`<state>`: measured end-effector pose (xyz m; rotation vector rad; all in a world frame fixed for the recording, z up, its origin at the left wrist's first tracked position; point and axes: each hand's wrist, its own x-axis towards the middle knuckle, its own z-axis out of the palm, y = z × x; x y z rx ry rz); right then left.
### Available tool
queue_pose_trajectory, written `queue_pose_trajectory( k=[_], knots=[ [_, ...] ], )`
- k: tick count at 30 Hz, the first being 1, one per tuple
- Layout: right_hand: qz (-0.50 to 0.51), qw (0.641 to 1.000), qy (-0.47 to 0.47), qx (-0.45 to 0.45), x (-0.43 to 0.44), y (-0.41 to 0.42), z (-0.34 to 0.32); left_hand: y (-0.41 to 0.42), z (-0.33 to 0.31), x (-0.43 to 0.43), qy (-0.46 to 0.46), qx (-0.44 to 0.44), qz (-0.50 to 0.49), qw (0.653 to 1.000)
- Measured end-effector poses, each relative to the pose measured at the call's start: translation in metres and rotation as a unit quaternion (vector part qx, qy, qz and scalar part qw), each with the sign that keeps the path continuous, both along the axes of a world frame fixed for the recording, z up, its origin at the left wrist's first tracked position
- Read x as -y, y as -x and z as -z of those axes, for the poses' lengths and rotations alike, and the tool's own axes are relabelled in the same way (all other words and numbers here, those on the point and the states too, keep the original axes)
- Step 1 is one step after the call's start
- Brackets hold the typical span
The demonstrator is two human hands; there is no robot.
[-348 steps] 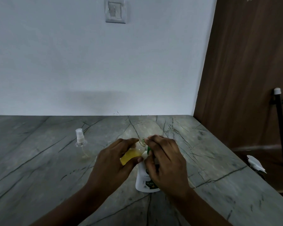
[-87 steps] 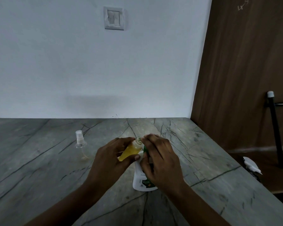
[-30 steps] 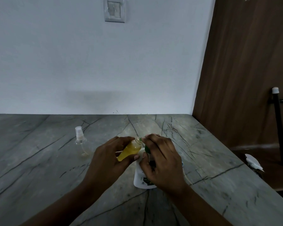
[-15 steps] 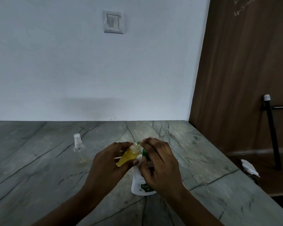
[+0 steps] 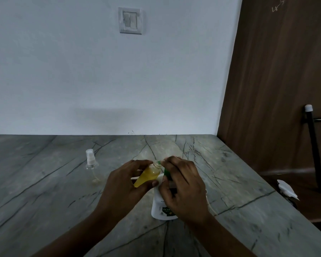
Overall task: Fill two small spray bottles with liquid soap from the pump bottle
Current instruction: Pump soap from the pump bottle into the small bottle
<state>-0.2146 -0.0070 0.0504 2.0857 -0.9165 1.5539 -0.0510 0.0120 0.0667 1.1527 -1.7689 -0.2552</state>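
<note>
My left hand (image 5: 122,184) has its fingers (image 5: 137,163) curled round the uncapped small clear plastic bottle (image 5: 148,175), which is tilted and mostly full of yellow soap, neck at the spout. My right hand (image 5: 182,188) grips the green head of the white plastic pump bottle (image 5: 157,206), mid-desk toward the front edge. Judged: the small bottle is light, thin-walled and likely slick; hold it mid-body. The capped clear spray bottle (image 5: 92,169) stands well apart leftward on the grey veined stone desk (image 5: 44,201). There is open room there; the right edge lies closer.

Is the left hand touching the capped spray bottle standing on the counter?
Apart. The head view shows bare counter between the capped spray bottle and the left hand, which grips the yellow-filled bottle instead.
</note>
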Motion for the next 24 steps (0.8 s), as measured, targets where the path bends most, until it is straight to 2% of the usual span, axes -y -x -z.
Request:
queue_pose_trajectory(
  k=[7,24],
  knots=[
    [0.009,1.000,0.012,-0.003,0.0018,-0.0007,0.0023,-0.0011,0.0010,-0.0001,-0.004,0.013,-0.001,1.000],
    [0.005,1.000,-0.004,-0.016,-0.0005,0.0045,-0.0063,0.0031,-0.0032,-0.0021,-0.006,-0.041,0.006,0.999]
  ],
)
